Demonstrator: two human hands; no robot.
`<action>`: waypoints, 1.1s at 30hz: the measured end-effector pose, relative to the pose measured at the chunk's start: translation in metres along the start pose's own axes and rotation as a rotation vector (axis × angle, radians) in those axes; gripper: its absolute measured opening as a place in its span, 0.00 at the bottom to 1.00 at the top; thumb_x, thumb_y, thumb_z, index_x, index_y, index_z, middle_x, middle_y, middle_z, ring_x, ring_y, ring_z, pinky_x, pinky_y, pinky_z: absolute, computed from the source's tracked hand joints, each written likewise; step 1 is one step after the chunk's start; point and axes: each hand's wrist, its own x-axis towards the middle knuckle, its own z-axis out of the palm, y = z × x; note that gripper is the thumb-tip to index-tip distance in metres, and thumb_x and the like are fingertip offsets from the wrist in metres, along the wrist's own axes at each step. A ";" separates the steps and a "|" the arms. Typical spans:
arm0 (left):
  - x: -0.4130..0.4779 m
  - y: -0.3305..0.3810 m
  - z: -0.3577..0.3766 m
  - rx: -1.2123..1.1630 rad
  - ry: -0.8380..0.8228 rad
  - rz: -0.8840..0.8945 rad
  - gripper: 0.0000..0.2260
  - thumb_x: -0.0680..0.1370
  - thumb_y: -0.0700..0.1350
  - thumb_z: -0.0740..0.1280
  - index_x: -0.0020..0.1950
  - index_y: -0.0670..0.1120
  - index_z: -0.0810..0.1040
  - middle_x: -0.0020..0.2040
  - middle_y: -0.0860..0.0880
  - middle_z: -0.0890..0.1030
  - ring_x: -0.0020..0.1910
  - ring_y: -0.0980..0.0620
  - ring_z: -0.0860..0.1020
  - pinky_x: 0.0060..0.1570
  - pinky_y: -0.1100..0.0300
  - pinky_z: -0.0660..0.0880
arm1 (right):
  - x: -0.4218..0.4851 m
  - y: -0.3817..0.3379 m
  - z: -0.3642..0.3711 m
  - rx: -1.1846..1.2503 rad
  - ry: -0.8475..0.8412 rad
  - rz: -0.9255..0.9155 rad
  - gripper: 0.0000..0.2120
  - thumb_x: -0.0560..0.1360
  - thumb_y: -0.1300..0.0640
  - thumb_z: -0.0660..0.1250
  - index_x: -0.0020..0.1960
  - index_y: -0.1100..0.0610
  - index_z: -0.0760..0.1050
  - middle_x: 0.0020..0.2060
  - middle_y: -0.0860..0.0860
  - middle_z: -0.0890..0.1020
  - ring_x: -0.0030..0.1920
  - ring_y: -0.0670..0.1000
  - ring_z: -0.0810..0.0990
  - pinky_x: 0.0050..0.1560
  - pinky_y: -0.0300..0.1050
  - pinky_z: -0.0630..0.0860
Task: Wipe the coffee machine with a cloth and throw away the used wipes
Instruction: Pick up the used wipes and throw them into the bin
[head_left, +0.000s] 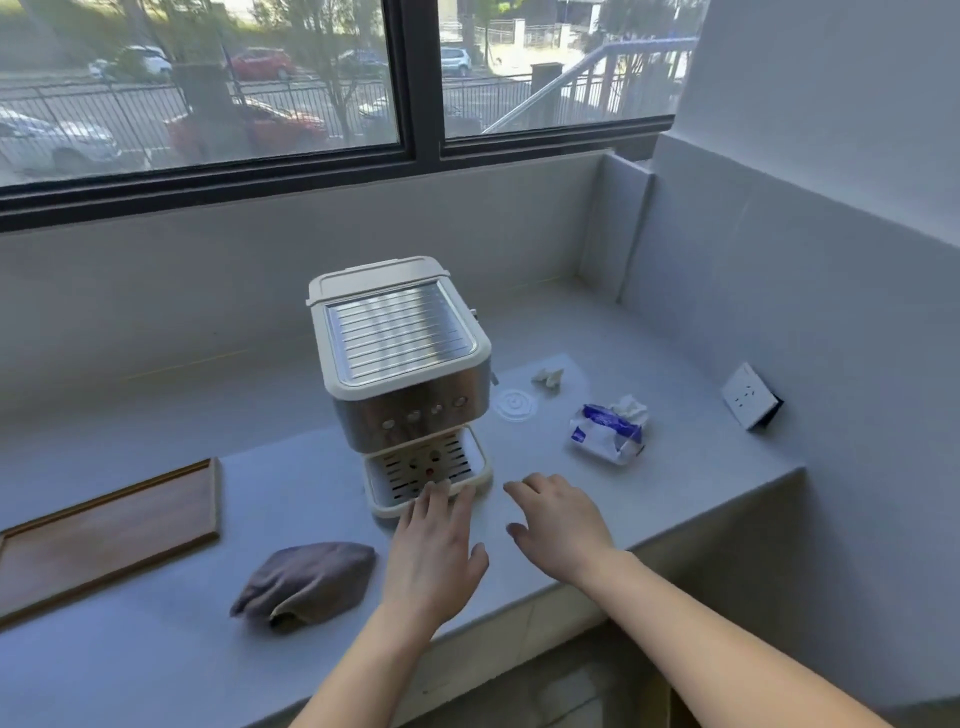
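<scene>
coffee machine: cream and steel coffee machine (400, 364) stands upright mid-table, front facing the person, ribbed metal plate on top
drip tray: slotted drip tray (470, 470) at the machine's base, sticks out toward the person
left hand: left hand (434, 551) palm down, forearm coming in from the bottom edge, fingers straight and slightly spread; fingertips (434, 491) lie on the drip tray's front rim; grips nothing
right hand: right hand (561, 519) palm down just right of the drip tray, low over the table, fingers loosely bent and spread; holds nothing; cannot tell if it touches the table
cloth: grey cloth (306, 579) bunched on the table, left of the left hand, near the front edge, apart from both hands
used wipe: small crumpled white wipe (548, 376) on the table right of the machine, toward the back
clear disc: round clear disc (514, 404) flat on the table between the machine and the wipe
tissue pack: blue and white tissue pack (608, 426), one tissue sticking out, right of the disc
table: grey table (675, 364) set in a corner under a window (208, 104)
wooden tray: wooden tray (104, 530) flat at far left
socket: white wall socket (750, 396) on the right wall
</scene>
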 end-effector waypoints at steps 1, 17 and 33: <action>0.005 0.003 -0.001 -0.008 0.005 0.030 0.29 0.74 0.55 0.63 0.74 0.51 0.60 0.71 0.44 0.69 0.70 0.43 0.69 0.69 0.49 0.67 | -0.003 0.002 -0.003 0.000 0.005 0.032 0.21 0.77 0.46 0.63 0.68 0.50 0.68 0.63 0.50 0.75 0.62 0.56 0.72 0.58 0.52 0.73; 0.075 0.070 0.018 -0.083 -0.117 0.171 0.28 0.80 0.56 0.59 0.78 0.50 0.57 0.75 0.47 0.65 0.73 0.48 0.65 0.70 0.54 0.65 | -0.029 0.102 -0.029 0.055 0.061 0.307 0.21 0.78 0.45 0.61 0.70 0.49 0.68 0.62 0.49 0.76 0.63 0.53 0.73 0.55 0.49 0.75; 0.179 0.127 0.064 -0.265 -0.250 -0.201 0.24 0.81 0.56 0.60 0.74 0.47 0.66 0.66 0.46 0.74 0.61 0.46 0.75 0.56 0.53 0.73 | 0.061 0.232 -0.038 0.266 0.048 0.445 0.13 0.77 0.52 0.63 0.59 0.55 0.78 0.54 0.55 0.81 0.54 0.58 0.79 0.51 0.50 0.76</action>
